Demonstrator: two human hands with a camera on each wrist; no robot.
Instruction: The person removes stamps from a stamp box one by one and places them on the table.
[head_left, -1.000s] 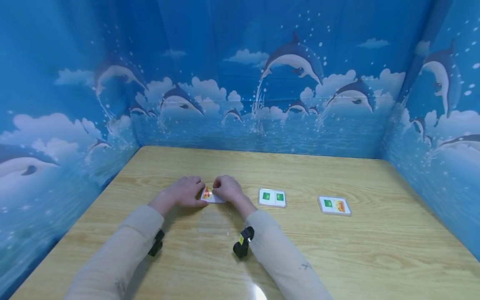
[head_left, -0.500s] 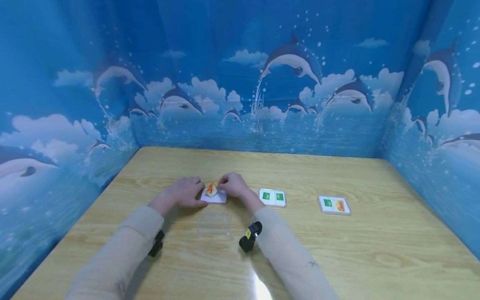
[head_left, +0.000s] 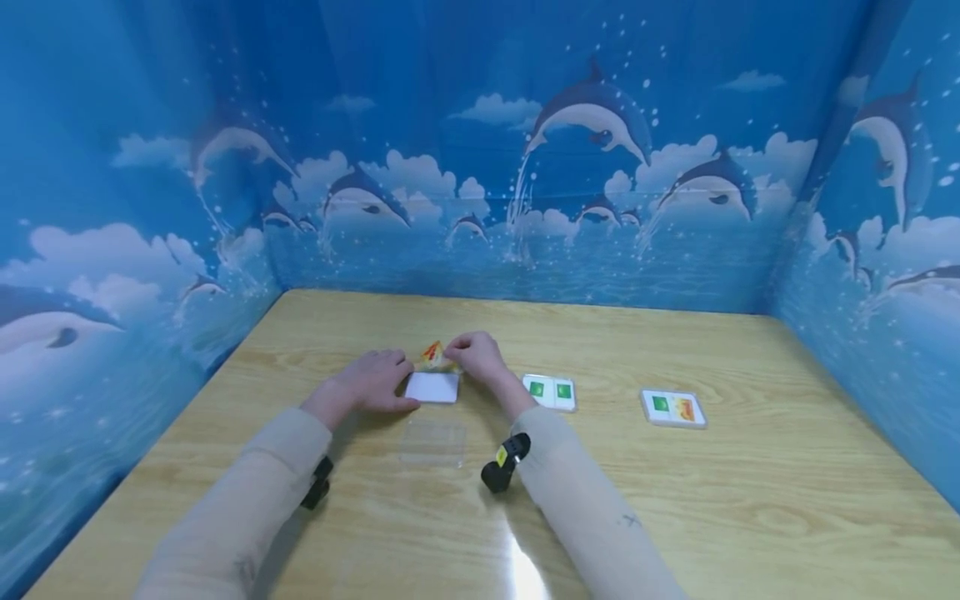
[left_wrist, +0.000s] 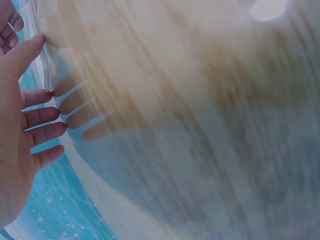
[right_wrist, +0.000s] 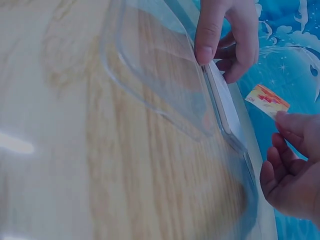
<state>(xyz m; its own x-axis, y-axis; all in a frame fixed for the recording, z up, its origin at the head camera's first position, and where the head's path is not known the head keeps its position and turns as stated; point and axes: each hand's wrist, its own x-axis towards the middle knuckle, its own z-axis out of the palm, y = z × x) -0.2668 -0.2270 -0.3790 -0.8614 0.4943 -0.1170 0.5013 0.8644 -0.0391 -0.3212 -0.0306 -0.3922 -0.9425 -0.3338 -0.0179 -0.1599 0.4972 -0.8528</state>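
My right hand [head_left: 480, 358] pinches an orange-and-yellow postage stamp [head_left: 432, 356] by one corner between thumb and forefinger. In the right wrist view the stamp [right_wrist: 268, 100] is tilted, with a printed number on its edge. Below it on the table lies a shallow clear plastic case [head_left: 432, 387] with a plain white card in it. My left hand [head_left: 372, 382] holds that case at its left end, thumb on the near side and fingers beyond. A clear lid [head_left: 432, 443] lies just in front of the case.
Right of my hands lies a case with two green stamps [head_left: 549, 392]. Farther right is a case with one green and one orange stamp [head_left: 673, 408]. Blue dolphin-print curtains [head_left: 480, 167] enclose the wooden table [head_left: 735, 500] at the back and sides.
The stamp has come up off the white card and moved to the far side of the case in my right hand, baring the card. My left hand has stayed on the case.
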